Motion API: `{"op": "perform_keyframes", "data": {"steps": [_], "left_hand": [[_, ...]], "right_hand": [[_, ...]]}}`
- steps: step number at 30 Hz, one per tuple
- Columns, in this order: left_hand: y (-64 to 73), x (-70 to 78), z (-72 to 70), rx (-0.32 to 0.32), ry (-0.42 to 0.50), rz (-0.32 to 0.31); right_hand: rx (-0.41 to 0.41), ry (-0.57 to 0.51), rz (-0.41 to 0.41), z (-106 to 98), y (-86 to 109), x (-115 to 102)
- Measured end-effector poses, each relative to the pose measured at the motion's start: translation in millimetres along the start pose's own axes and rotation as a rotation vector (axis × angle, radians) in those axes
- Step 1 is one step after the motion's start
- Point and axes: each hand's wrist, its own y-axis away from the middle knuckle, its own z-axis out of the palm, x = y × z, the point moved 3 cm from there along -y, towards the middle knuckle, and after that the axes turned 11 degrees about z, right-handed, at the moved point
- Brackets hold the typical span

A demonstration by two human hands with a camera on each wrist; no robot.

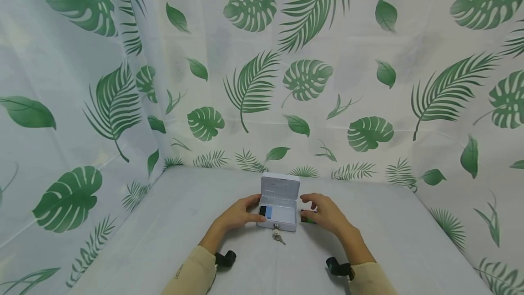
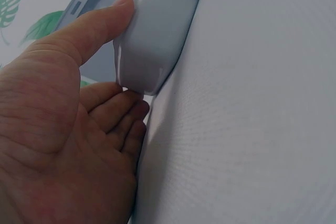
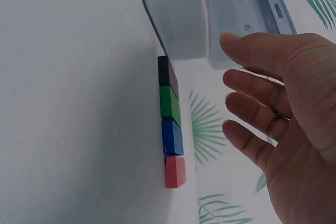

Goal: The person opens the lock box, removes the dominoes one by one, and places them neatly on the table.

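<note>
Steadying the left side of a pale cash box (image 1: pixel 283 216), the left hand (image 1: pixel 238 214) has its thumb on the front corner and its bent fingers against the side wall. The right hand (image 1: pixel 327 213) is spread loosely beside the opposite wall, thumb apart from slightly bent fingers, and no grasped thing shows in it. Just under it, on the tabletop (image 1: pixel 172 236), four small blocks lie end to end in a row next to the box: black (image 3: pixel 169 77), green (image 3: pixel 169 103), blue (image 3: pixel 171 137) and red (image 3: pixel 175 172), with the black one nearest the box. From the head view, the right hand hides part of that row.

Inside the box, at its left end, sit a black piece (image 1: pixel 262 211) and a light blue piece (image 1: pixel 268 212), side by side; the rest of its floor shows bare. The lid (image 1: pixel 280 186) stands raised at the back, and keys (image 1: pixel 279 236) hang from the front lock (image 1: pixel 276 226).

The step in hand looks like handling the blocks next to the open box, with the left hand bracing it. The next move seems to call for lowering the right fingers and pinching one block without disturbing its neighbours. Leaf-printed cloth (image 1: pixel 262 90) hangs behind.
</note>
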Motion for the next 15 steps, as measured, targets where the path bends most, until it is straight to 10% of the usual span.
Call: {"op": "perform_keyframes", "data": {"steps": [15], "left_hand": [[-0.8,-0.1,0.1,0.001,0.0,-0.005]], "right_hand": [[0.025,-0.009,-0.034,8.1,-2.3,-16.1]]}}
